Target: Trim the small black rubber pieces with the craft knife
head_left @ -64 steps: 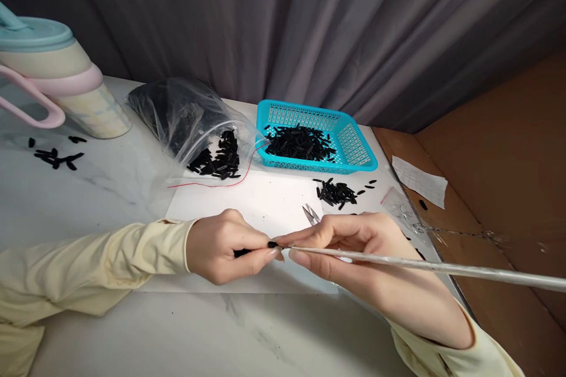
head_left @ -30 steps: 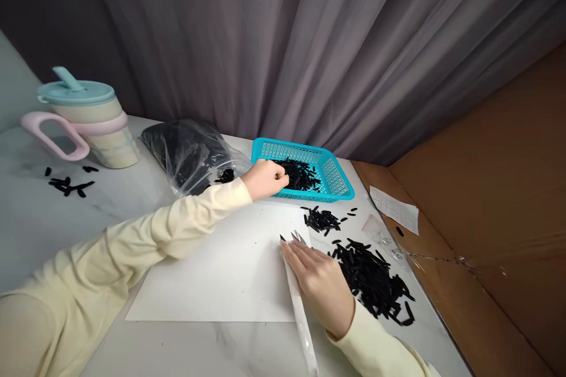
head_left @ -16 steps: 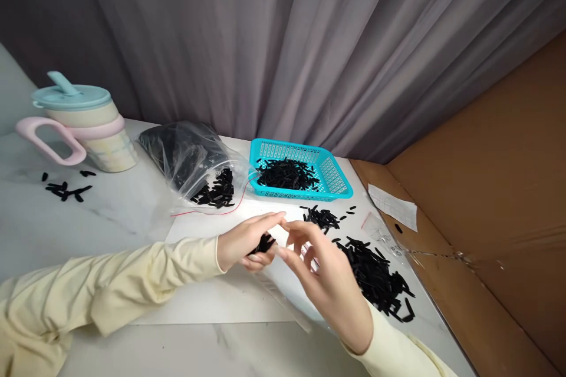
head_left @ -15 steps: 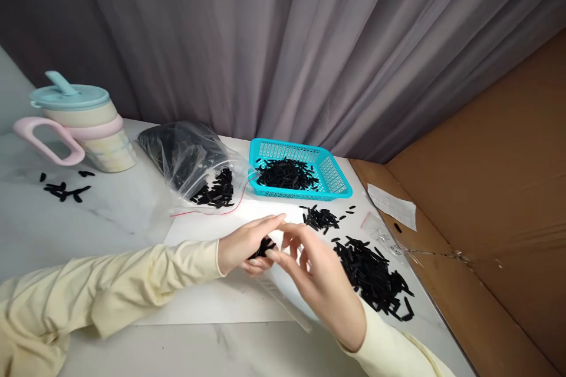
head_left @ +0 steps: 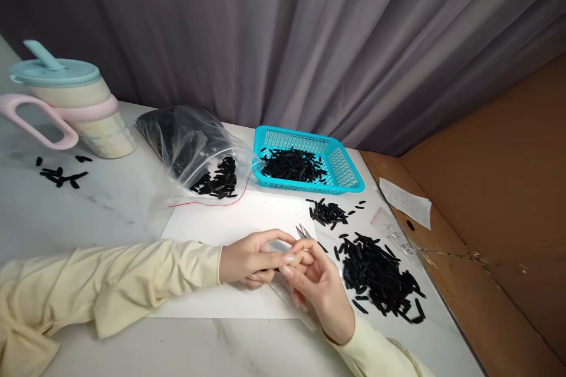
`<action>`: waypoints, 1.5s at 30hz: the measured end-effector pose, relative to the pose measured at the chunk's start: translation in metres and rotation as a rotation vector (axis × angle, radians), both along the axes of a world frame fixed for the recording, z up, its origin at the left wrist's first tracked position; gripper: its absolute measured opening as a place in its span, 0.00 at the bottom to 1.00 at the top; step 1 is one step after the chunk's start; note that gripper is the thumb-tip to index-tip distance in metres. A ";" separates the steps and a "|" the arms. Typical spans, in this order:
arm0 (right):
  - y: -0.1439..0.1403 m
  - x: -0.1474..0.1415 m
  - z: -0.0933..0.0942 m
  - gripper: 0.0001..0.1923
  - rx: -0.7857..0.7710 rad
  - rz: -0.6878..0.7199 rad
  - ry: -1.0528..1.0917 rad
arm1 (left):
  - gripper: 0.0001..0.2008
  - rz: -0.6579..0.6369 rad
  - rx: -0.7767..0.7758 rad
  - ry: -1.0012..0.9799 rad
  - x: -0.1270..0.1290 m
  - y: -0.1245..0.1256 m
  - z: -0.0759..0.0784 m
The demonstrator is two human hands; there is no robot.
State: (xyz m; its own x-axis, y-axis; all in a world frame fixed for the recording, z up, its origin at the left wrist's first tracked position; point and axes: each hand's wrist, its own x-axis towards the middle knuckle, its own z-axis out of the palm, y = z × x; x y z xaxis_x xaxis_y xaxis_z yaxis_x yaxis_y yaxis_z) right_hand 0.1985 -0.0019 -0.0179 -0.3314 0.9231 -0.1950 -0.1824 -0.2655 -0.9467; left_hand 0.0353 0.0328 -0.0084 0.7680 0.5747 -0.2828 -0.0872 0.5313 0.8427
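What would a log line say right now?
left hand, right hand: touching; between: mostly hidden; below: white rectangular paper sheet; right side: pile of black slender pieces; beyond: turquoise rectangular plastic basket

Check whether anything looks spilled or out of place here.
Yes: one black piece lies alone on the brown cardboard, past the edge of the table, apart from the large heap. A small cluster also sits off near the cup. Both look like strays. I see no obvious damage.
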 end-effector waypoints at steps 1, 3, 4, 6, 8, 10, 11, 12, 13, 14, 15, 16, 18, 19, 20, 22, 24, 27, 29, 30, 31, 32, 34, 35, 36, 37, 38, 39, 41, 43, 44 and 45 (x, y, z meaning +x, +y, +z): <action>0.003 0.002 0.000 0.13 -0.018 -0.014 0.019 | 0.19 0.043 -0.016 0.015 0.000 0.000 -0.001; 0.009 0.005 -0.001 0.11 -0.042 -0.032 0.059 | 0.18 0.120 -0.060 0.049 0.001 0.000 -0.003; 0.012 0.006 -0.001 0.10 -0.060 -0.035 0.078 | 0.17 0.150 -0.069 0.064 0.001 0.000 -0.004; 0.016 0.009 -0.001 0.09 -0.105 -0.028 0.111 | 0.15 0.203 -0.042 0.087 0.002 -0.001 -0.007; 0.018 0.010 -0.001 0.08 -0.142 -0.014 0.140 | 0.16 0.250 0.018 0.108 0.003 -0.003 -0.010; 0.019 0.010 -0.001 0.08 -0.156 -0.008 0.161 | 0.18 0.263 0.072 0.134 0.003 -0.005 -0.012; 0.019 0.010 -0.001 0.08 -0.160 -0.007 0.164 | 0.19 0.256 0.095 0.149 0.003 -0.007 -0.012; 0.019 0.010 -0.001 0.08 -0.161 -0.006 0.161 | 0.20 0.243 0.116 0.166 0.003 -0.008 -0.012; 0.018 0.010 -0.001 0.08 -0.160 -0.004 0.153 | 0.21 0.227 0.135 0.181 0.003 -0.008 -0.012; 0.018 0.009 -0.001 0.09 -0.155 0.001 0.143 | 0.22 0.210 0.155 0.192 0.003 -0.009 -0.011; 0.017 0.009 -0.001 0.09 -0.147 0.007 0.132 | 0.22 0.192 0.176 0.201 0.003 -0.009 -0.010; 0.017 0.009 -0.001 0.09 -0.139 0.014 0.124 | 0.22 0.174 0.195 0.208 0.002 -0.010 -0.010; 0.016 0.009 -0.001 0.09 -0.122 0.028 0.114 | 0.22 0.139 0.224 0.211 0.002 -0.010 -0.009; 0.016 0.009 -0.002 0.10 -0.117 0.032 0.110 | 0.22 0.126 0.237 0.209 0.002 -0.010 -0.009; 0.016 0.008 -0.002 0.10 -0.115 0.036 0.107 | 0.22 0.116 0.248 0.207 0.002 -0.010 -0.009; 0.016 0.008 -0.002 0.10 -0.114 0.044 0.104 | 0.22 0.109 0.265 0.196 0.002 -0.011 -0.010; 0.016 0.008 -0.001 0.10 -0.116 0.050 0.110 | 0.22 0.113 0.267 0.181 0.002 -0.011 -0.010; 0.016 0.006 0.000 0.11 -0.136 0.054 0.113 | 0.21 0.131 0.252 0.168 0.002 -0.012 -0.010; 0.016 0.005 0.000 0.14 -0.150 0.063 0.106 | 0.22 0.145 0.243 0.167 0.002 -0.012 -0.009; 0.016 0.005 0.001 0.15 -0.153 0.072 0.104 | 0.22 0.151 0.241 0.168 0.002 -0.012 -0.008; 0.016 0.005 0.001 0.16 -0.152 0.088 0.102 | 0.22 0.155 0.242 0.169 0.002 -0.012 -0.008; 0.015 0.005 0.001 0.17 -0.145 0.108 0.098 | 0.22 0.157 0.243 0.169 0.001 -0.012 -0.007; 0.014 0.005 0.001 0.19 -0.119 0.157 0.082 | 0.23 0.155 0.241 0.165 0.001 -0.012 -0.006; 0.013 0.005 0.001 0.20 -0.106 0.178 0.070 | 0.23 0.153 0.231 0.160 0.001 -0.012 -0.006; 0.012 0.005 0.001 0.20 -0.097 0.192 0.058 | 0.23 0.149 0.218 0.154 0.001 -0.012 -0.005; 0.012 0.005 0.001 0.21 -0.093 0.200 0.045 | 0.23 0.146 0.202 0.148 0.001 -0.012 -0.005; 0.011 0.005 0.001 0.21 -0.091 0.199 0.035 | 0.23 0.139 0.185 0.144 0.001 -0.012 -0.005; 0.011 0.005 0.001 0.20 -0.091 0.195 0.026 | 0.22 0.133 0.170 0.143 0.001 -0.012 -0.005; 0.011 0.005 0.001 0.20 -0.085 0.185 0.007 | 0.22 0.123 0.149 0.145 0.001 -0.011 -0.005; 0.011 0.004 0.001 0.21 -0.081 0.178 -0.009 | 0.22 0.127 0.138 0.145 0.001 -0.011 -0.005; 0.011 0.004 0.001 0.21 -0.082 0.175 -0.015 | 0.22 0.128 0.135 0.146 0.001 -0.011 -0.005; 0.011 0.004 0.001 0.21 -0.083 0.175 -0.021 | 0.22 0.130 0.135 0.145 0.001 -0.010 -0.005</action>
State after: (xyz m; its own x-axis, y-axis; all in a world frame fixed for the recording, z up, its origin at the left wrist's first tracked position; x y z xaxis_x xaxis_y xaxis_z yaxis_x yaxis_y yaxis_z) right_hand 0.2027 0.0087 -0.0172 -0.4805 0.8321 -0.2769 -0.1071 -0.3690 -0.9232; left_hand 0.0365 0.0223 -0.0134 0.6421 0.7060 -0.2989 -0.0205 0.4055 0.9139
